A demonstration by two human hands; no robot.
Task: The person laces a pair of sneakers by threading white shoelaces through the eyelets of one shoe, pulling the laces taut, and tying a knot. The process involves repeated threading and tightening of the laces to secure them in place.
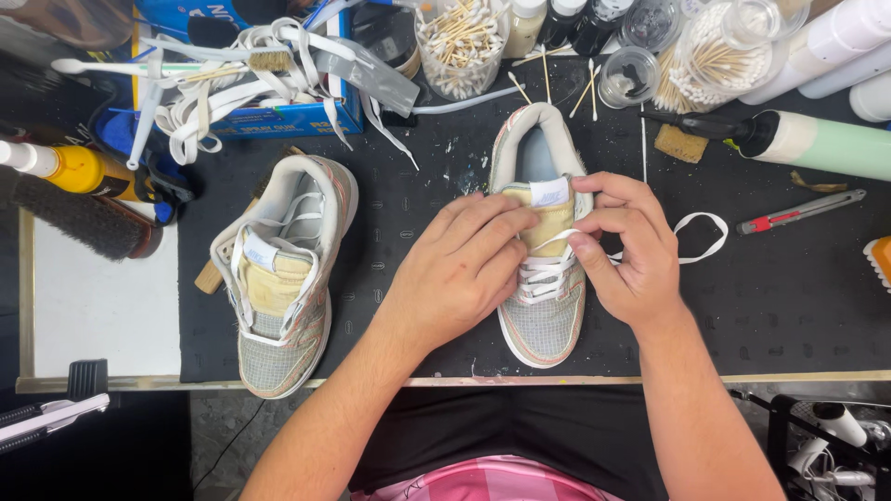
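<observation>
Lacing a sneaker on the worktop (pixel 761 306).
Head view: left hand (pixel 464 269) lies flat on the shoe (pixel 545 315) tongue, fingers closed together, pinning it; right hand (pixel 631 250) pinches the white lace (pixel 696 237) beside the top eyelets. Second shoe (pixel 283 278) sits well apart, left. Risk: lace slips the pinch or twists, since the loose end trails free.

The left hand (pixel 464 269) covered the near shoe's (pixel 543 320) inner side and much of its lacing. The white lace (pixel 701 237) vanished under the right hand (pixel 626 250), so its grip stayed unclear. Bottles (pixel 835 37) and a swab jar (pixel 715 46) ran off the top edge; a brush (pixel 880 260) off the right.
</observation>
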